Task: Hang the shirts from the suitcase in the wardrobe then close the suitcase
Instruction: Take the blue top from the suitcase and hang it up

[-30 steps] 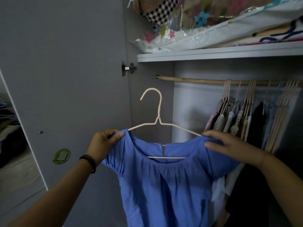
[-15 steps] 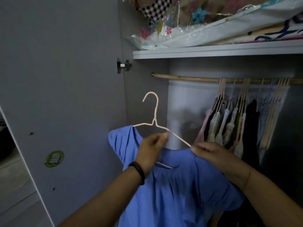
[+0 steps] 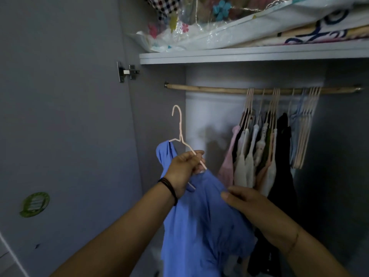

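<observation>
While left hand fingers grip hanger, right hand holds shirt; hung clothes crowd rail.

Below the rail, the blue shirt runs off the bottom edge, so its hem is unseen. The left hand covers the middle of the pink hanger, and the hanger's far arm is buried in the cloth. The right hand shows its thumb only; its fingers are hidden behind the shirt. Above the rail, the bagged bedding on the shelf is cut off by the top and right edges. Along the rail's right part, the hung clothes crowd together, their lower ends lost in shadow. Left of the rail, the green sticker on the door is too blurred to read.
</observation>
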